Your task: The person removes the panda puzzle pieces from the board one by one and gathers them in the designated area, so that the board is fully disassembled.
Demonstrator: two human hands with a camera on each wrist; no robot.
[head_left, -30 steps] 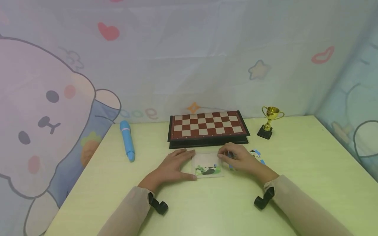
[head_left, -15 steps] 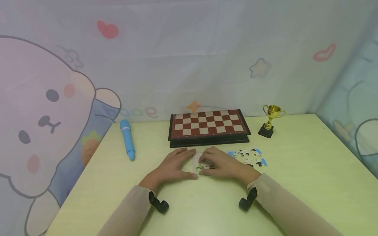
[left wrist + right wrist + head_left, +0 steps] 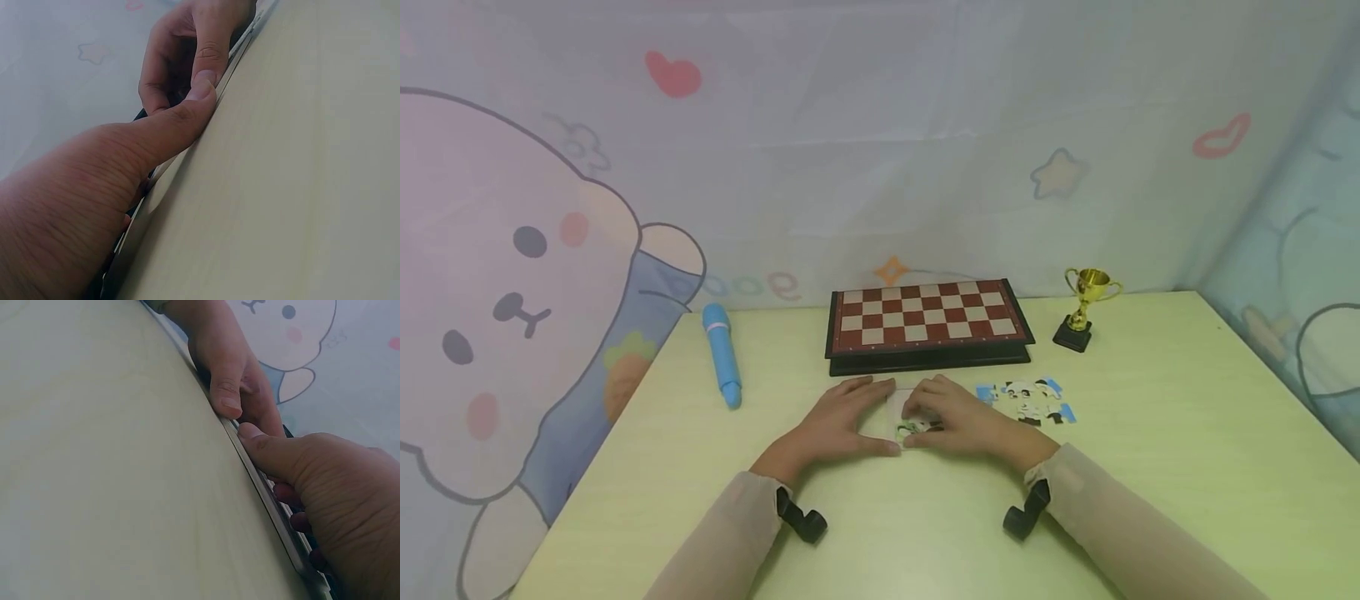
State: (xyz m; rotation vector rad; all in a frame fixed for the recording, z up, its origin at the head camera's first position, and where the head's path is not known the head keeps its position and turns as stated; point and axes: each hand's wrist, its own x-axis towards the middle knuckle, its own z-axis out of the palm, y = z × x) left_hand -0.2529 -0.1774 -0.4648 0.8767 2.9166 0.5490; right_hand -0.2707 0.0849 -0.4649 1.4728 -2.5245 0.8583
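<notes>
Both hands sat close together over a small puzzle tray (image 3: 901, 406) in the middle of the green table (image 3: 1150, 467). The tray lay flat, with its long side running left to right, just in front of the chess board (image 3: 928, 321).

The left hand (image 3: 838, 425) rested at the tray's left end, fingers flat and straight, thumb pressed along the near edge. The right hand (image 3: 958, 421) lay on top of the tray, fingers bent down onto the panda picture. I could not tell if it pinched a piece.

The loose puzzle pieces (image 3: 1030, 400) lay just to the right of the right hand, so that hand was the nearer one. A blue pen (image 3: 722, 354) and a gold cup (image 3: 1084, 308) stood well apart.
</notes>
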